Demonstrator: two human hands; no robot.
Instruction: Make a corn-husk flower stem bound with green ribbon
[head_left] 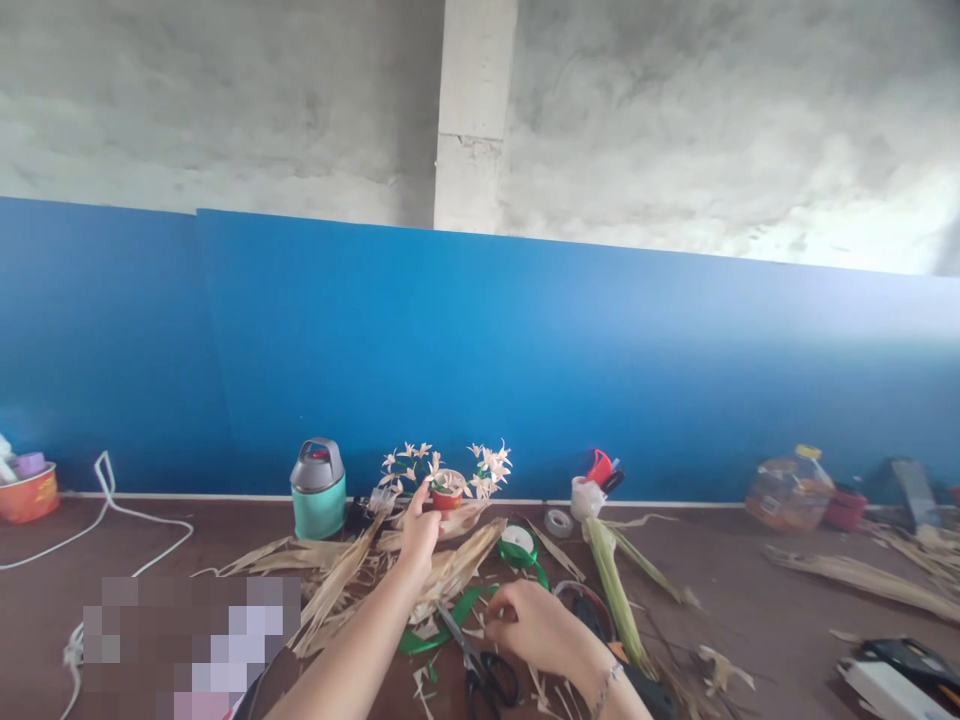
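My left hand (421, 532) reaches forward with thumb and fingers closed about the lower left of a small orange pot (448, 492). Pale handmade flowers (491, 465) on green stems spread out to both sides of this pot. Closer to me, my right hand (532, 625) has its fingers curled in a pinch; whatever lies between the fingertips is too small to make out. Scissors (480, 665) with dark handles lie just left of it. Green ribbon (450, 620) runs beside the blades, and its spool (517, 543) sits beyond my right hand.
Dry corn husks (337, 580) and scraps litter the brown table. A teal container (319, 505) stands back left. Tape (558, 522), a white cup (587, 497) with tools and a green stalk (619, 595) are on the right. A blue partition (480, 350) borders the back.
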